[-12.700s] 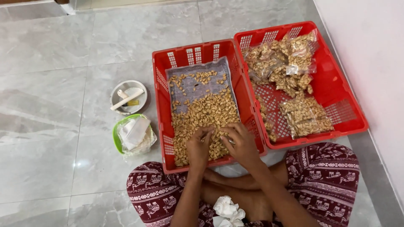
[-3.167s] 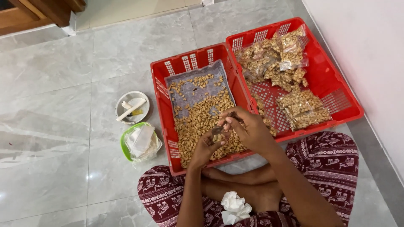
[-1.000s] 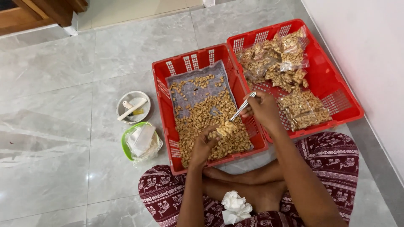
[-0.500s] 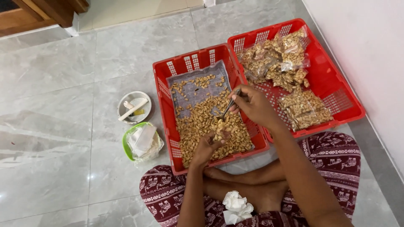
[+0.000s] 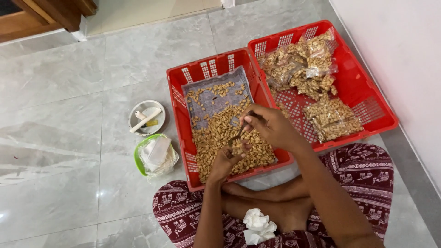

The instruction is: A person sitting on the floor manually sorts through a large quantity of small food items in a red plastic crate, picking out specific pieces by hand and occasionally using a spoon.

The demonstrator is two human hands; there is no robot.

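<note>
Lowering our right hand (image 5: pixel 271 128), we grip one spoon (image 5: pixel 237 135) over our cupped left hand (image 5: pixel 227 160); two red baskets (image 5: pixel 177 85), two small bowls (image 5: pixel 136 158).

The right hand (image 5: pixel 271 126) hides most of the thin tool (image 5: pixel 236 136); the nut pinched by the left hand (image 5: pixel 227 160) is too small to tell.

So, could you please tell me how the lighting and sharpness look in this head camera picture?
Head view: soft, even light; pale glare streaks on the grey floor tiles; the peanuts in the left red crate look sharp; the right hand and left hand are slightly soft; the crate edges bow a little.
</note>
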